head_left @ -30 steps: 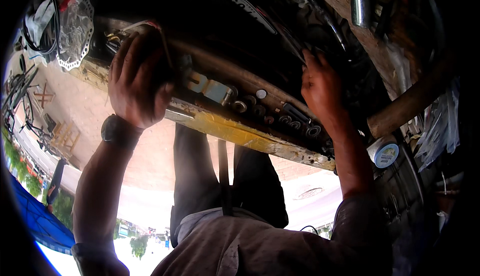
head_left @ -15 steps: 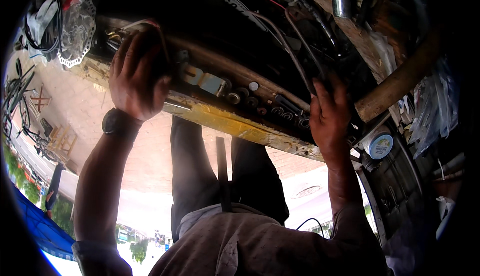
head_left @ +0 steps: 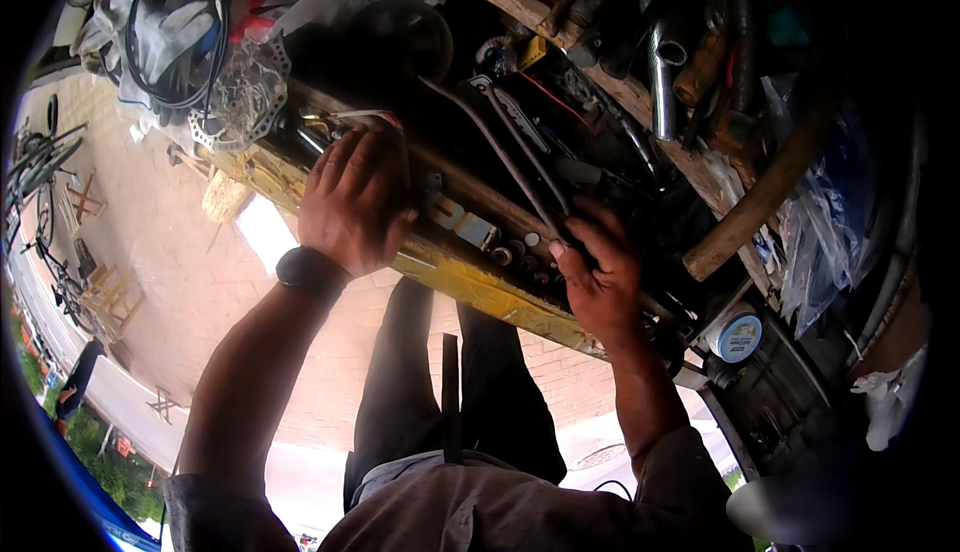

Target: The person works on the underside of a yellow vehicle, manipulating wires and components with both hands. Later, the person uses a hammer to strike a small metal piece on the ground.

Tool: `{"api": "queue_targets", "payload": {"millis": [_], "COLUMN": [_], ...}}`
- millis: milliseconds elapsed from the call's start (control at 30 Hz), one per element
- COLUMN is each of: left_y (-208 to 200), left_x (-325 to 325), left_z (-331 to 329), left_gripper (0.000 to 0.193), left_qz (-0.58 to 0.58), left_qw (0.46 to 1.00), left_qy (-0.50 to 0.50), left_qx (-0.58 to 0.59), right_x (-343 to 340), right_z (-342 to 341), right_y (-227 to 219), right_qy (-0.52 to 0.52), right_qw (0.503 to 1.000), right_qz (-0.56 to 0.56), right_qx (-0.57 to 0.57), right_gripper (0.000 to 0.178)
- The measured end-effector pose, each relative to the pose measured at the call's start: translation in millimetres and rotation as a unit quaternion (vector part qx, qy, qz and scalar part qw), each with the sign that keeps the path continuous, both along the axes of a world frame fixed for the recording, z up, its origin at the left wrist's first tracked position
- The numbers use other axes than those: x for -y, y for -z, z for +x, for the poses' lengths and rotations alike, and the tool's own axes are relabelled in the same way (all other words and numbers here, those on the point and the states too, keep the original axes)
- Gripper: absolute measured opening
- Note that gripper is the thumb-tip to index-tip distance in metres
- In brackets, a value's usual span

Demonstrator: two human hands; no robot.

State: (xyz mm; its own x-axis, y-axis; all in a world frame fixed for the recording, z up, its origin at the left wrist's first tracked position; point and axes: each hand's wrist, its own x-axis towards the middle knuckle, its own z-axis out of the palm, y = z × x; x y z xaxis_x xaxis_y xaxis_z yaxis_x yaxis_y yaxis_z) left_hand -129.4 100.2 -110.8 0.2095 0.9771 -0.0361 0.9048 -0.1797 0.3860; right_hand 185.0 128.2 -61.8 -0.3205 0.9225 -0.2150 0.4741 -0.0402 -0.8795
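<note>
— What is the right hand [head_left: 598, 277] on?

— A long thin dark metal rod [head_left: 500, 157], bent, lying slantwise over the cluttered wooden workbench [head_left: 470, 282]. The fingertips pinch its near end just right of the bench's middle, at the near edge, and the rod runs from there up and to the far left.

— And the left hand [head_left: 355, 200]?

— It lies palm down, fingers spread and curled over the yellow-painted near edge of the bench, further left; whether it grips anything beneath them, nobody can tell. A black wristwatch [head_left: 312, 272] sits on that wrist.

— What lies close by?

— A row of small round metal sockets [head_left: 515, 252] sits between the two hands, just beside the right thumb. Far left there is a toothed silver chainring [head_left: 240, 102] under a coil of black cable [head_left: 175, 27]. On the right a thick brown wooden handle [head_left: 765, 192] slants across the bench, with a shiny chrome tube [head_left: 662, 77] further off and a small round white-and-blue tin [head_left: 735, 335] near the right forearm.
</note>
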Motion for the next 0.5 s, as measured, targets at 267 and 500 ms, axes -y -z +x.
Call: {"api": "queue_targets", "payload": {"millis": [267,500], "left_y": [-9.7,-9.0], "left_x": [1.3,4.5], "left_z": [-3.4,-7.2], "left_gripper": [0.061,0.065], "left_qz": [-0.007,0.005], "left_qw": [0.999,0.998], "left_qy": [-0.01,-0.014], "left_qx": [0.043,0.065], "right_x": [5.2,7.3], "right_z": [3.6,-23.6], "right_y": [-1.6,-53.7], "right_qy": [0.023,0.092], "right_qw": [0.998,0.976], "right_qz": [-0.062,-0.181], "right_qx": [0.007,-0.074], "right_gripper": [0.023,0.026]}}
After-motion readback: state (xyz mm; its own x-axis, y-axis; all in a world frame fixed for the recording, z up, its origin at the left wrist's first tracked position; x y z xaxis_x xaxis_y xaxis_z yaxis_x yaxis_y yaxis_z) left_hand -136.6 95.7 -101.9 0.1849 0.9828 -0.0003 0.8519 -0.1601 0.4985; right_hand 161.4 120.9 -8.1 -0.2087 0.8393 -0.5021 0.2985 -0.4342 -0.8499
